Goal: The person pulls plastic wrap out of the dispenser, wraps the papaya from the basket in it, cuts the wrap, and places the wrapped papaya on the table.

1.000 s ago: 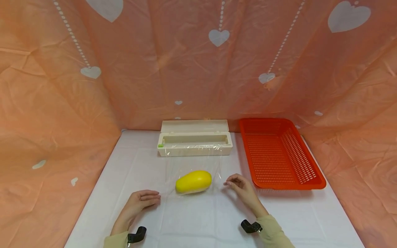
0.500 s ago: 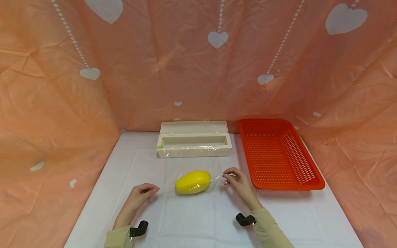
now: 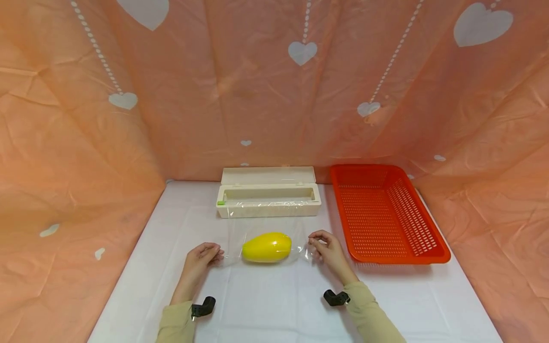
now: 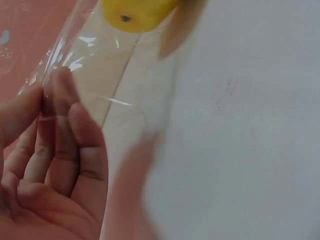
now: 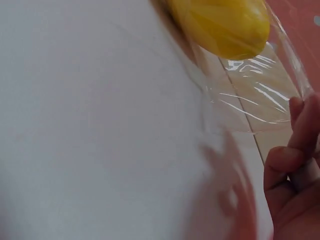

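A yellow oblong fruit [image 3: 267, 247], papaya-like, lies on the white table with clear plastic wrap [image 3: 305, 250] around its near side. On the left, my left hand [image 3: 200, 262] pinches one edge of the wrap between thumb and fingers. My right hand [image 3: 329, 252] pinches the opposite edge, right of the fruit. Both wrist views show the film [image 4: 85, 55] stretched and shiny from the fingertips toward the fruit [image 5: 230, 30]. At its far end, the film reaches the front of a cream wrap dispenser [image 3: 269, 209], whose lid stands raised.
A red perforated plastic basket [image 3: 349, 228] sits at the right back of the table. An orange sheet with white hearts [image 3: 302, 52] hangs behind and at both sides. White cloth [image 3: 266, 305] covers the table.
My left hand has moved from resting beside the fruit to pinching the film. Both hands have lifted the near edge, and the fruit has shifted slightly away from me.
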Action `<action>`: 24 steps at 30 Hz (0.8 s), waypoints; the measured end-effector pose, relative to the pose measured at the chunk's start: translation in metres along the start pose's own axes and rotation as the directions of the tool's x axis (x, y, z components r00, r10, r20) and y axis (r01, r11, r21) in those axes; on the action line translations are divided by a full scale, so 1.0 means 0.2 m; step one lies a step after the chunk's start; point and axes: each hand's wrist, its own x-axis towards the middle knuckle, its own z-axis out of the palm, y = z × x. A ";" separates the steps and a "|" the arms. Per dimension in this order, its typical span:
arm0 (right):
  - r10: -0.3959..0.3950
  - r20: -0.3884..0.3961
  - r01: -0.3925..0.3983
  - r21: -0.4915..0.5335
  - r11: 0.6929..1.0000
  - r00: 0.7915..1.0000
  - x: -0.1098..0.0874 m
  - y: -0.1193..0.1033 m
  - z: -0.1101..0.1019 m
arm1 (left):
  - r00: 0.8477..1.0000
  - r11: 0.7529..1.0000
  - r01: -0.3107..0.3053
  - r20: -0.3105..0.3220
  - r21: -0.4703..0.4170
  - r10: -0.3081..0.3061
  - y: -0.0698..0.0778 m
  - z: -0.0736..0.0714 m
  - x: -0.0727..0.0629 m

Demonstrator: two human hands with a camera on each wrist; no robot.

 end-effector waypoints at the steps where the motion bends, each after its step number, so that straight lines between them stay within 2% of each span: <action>1: 0.007 -0.009 -0.007 -0.008 1.000 1.000 0.00 0.00 0.00 | 1.000 1.000 0.006 -0.008 -0.017 -0.006 -0.01 0.01 0.01; 8: -0.001 -0.059 -0.002 -0.044 0.999 0.998 0.05 0.04 0.00 | 0.996 0.997 0.079 -0.042 -0.011 -0.080 -0.03 0.05 0.08; 12: 0.022 -0.066 -0.024 -0.039 0.999 0.998 0.09 0.06 -0.01 | 0.993 0.994 0.112 -0.041 -0.016 -0.112 -0.04 0.06 0.11; 16: 0.075 -0.064 -0.078 -0.052 0.996 0.995 0.11 0.06 -0.01 | 0.990 0.990 0.141 -0.030 -0.013 -0.141 -0.04 0.07 0.13; 20: 0.133 -0.039 -0.136 -0.088 0.987 0.990 0.13 0.05 -0.02 | 0.982 0.981 0.189 -0.003 0.035 -0.189 -0.03 0.07 0.13; 24: 0.233 0.016 -0.231 -0.079 0.970 0.972 0.15 0.02 -0.01 | 0.973 0.971 0.224 0.028 0.083 -0.227 -0.01 0.08 0.13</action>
